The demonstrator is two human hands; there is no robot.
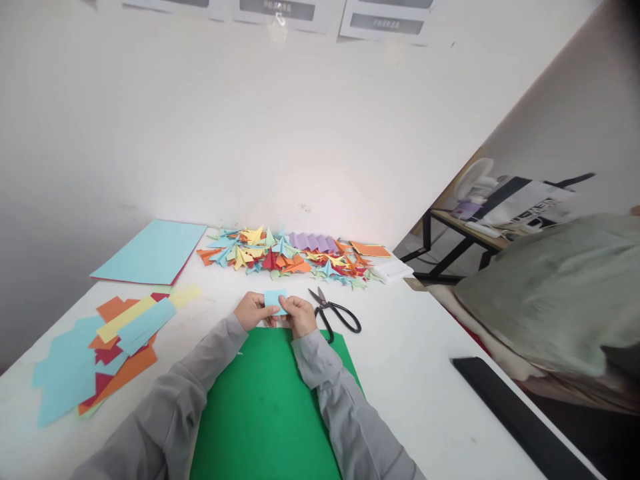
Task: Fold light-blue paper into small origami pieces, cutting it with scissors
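Between my two hands is a small light-blue piece of paper [273, 299], held up just past the far edge of a green sheet [260, 400]. My left hand [251, 311] pinches its left side, with the thumb across the front. On the right side, my right hand [299, 315] grips it the same way, thumb on the face of the paper. The fingers behind the paper are partly hidden. Black-handled scissors [327, 310] lie beside my right hand, blades parted and pointing away from me.
Folded paper pieces [273, 257] in many colours are heaped along the wall, with a purple pleated strip [314, 243] among them. Paper offcuts [120, 340] lie at left, below a stack of blue sheets [150, 252]. A black bar [505, 407] lies right; a person's sleeve [545, 293] is nearby.
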